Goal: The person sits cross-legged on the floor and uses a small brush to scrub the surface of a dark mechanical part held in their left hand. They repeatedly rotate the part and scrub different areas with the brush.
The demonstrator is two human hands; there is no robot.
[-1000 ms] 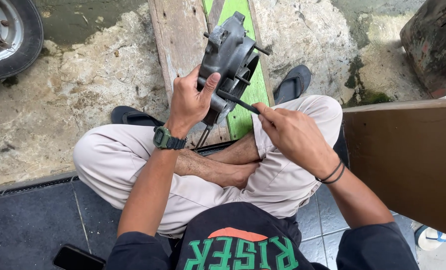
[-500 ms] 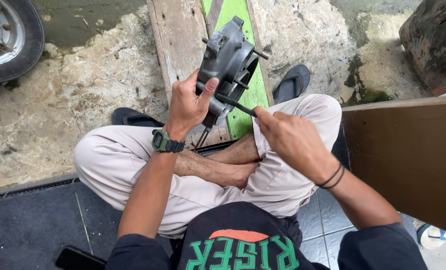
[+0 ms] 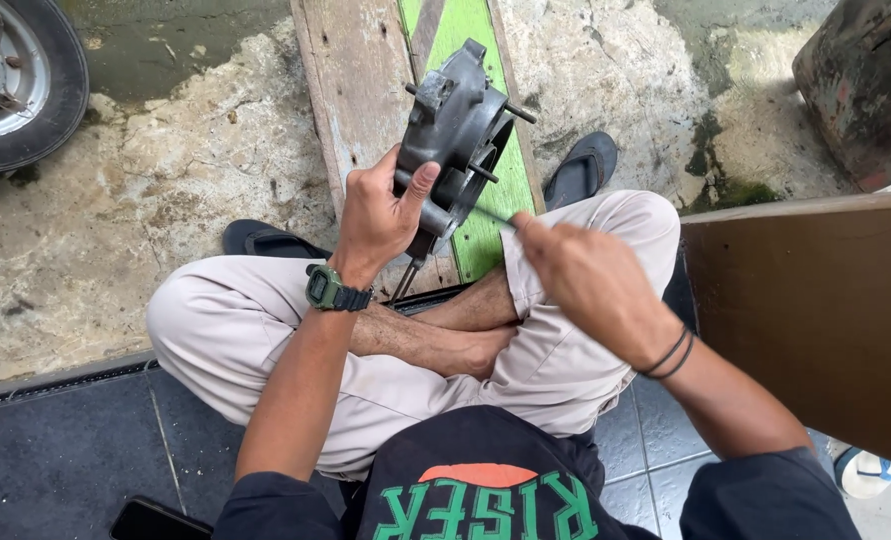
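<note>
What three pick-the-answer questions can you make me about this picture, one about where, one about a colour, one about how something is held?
1. Where is the wheel?
A. top left on the ground
B. on the person's lap
C. on the brown board

2. What colour is the painted stripe on the plank?
A. red
B. green
C. blue

3. How is the grey metal engine part held?
A. lying flat on the ground
B. raised in the left hand
C. hanging from a rope

Answers: 1 A, it sits at the upper left corner. 2 B, the stripe is bright green. 3 B, the left hand's grip wraps it while the right hand pokes a thin tool at it.
</note>
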